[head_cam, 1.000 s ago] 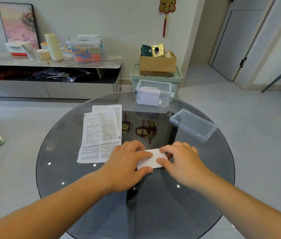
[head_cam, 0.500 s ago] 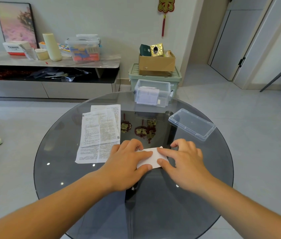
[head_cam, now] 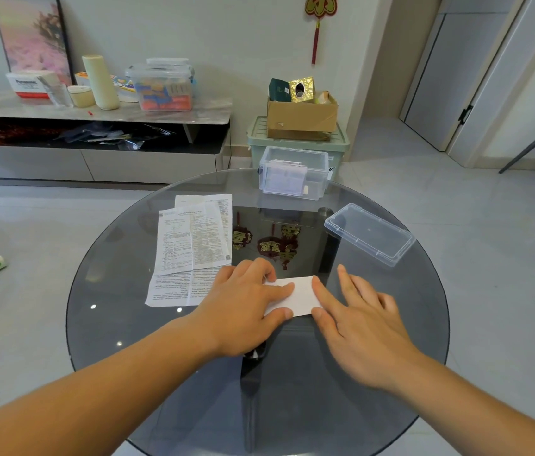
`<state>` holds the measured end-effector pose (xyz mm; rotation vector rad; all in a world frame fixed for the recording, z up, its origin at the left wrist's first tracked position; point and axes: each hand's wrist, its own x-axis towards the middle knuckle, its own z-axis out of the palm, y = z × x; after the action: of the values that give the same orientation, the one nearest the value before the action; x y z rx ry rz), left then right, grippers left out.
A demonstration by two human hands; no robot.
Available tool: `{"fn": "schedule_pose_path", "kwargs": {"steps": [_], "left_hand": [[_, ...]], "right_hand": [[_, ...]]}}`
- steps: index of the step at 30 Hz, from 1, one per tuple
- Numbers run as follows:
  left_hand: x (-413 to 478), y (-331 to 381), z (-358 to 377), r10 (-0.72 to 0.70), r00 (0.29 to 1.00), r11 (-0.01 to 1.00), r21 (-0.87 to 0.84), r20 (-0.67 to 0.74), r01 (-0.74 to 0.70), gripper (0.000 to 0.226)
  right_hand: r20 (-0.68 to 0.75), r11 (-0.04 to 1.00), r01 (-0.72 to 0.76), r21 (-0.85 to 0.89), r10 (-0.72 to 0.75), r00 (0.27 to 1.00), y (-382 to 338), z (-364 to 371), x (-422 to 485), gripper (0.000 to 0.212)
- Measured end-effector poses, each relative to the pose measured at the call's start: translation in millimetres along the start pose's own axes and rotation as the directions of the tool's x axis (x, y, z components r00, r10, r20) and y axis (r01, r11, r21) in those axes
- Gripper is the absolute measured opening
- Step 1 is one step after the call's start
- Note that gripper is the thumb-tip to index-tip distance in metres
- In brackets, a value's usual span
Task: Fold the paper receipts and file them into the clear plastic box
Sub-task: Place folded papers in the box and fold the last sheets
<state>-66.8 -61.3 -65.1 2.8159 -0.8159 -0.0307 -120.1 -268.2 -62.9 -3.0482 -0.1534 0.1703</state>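
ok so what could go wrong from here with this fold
The folded receipt is only pressed flat under the left hand and right hand; on the smooth glass table it may slide or spring open when released. The clear plastic box sits at the table's far edge, so a careless reach might nudge it off.

The folded receipt [head_cam: 295, 296] is plain white, and the unfolded sheets [head_cam: 193, 245] are white, covered in dense, fine black print. The surface [head_cam: 111, 291] is smoky grey glass with dark red and gold ornaments [head_cam: 269, 245] showing in it, while the plastic box [head_cam: 294, 172] and lid [head_cam: 369, 233] are colourless and clear. The bin [head_cam: 299, 143] is pale green, the carton [head_cam: 302, 115] plain brown, and the small cube [head_cam: 302, 88] glittery gold.
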Motion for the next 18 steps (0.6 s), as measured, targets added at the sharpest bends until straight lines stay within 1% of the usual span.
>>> {"fn": "schedule_pose_path", "kwargs": {"steps": [2,5,6,10,12,14,16,18], "left_hand": [[1,-1,0,0.000,1.000,1.000,-0.014,0.003,0.000,0.053],[2,-2,0,-0.023,1.000,0.995,-0.092,0.013,0.024,0.051],[3,-2,0,-0.032,0.999,0.993,-0.117,0.018,0.034,0.051],[7,-1,-3,-0.056,0.998,0.985,-0.160,0.028,0.060,0.052],[10,-1,-8,-0.076,0.996,0.976,-0.200,0.041,0.082,0.061],[13,-3,-14,-0.093,0.993,0.966,-0.235,0.073,0.107,0.071],[15,-7,-17,-0.113,0.989,0.943,-0.304,0.098,0.138,0.074],[16,-11,-18,-0.138,0.984,0.913,-0.370,0.116,0.172,0.073]], "right_hand": [[0.047,1.000,0.016,0.012,-0.016,0.999,3,-4,-3,0.058],[0.095,0.999,0.025,0.042,-0.029,0.995,6,-12,-1,0.057],[0.082,0.998,0.020,0.067,-0.025,0.996,6,-13,1,0.057],[-0.052,0.982,-0.013,0.186,0.023,0.998,5,-12,12,0.053],[-0.047,0.971,-0.046,0.235,0.059,0.997,6,-14,18,0.057],[-0.004,0.952,-0.105,0.286,0.111,0.994,6,-19,23,0.061],[0.013,0.937,-0.145,0.319,0.149,0.989,4,-21,28,0.061],[-0.001,0.929,-0.162,0.332,0.172,0.985,0,-20,30,0.062]]}}
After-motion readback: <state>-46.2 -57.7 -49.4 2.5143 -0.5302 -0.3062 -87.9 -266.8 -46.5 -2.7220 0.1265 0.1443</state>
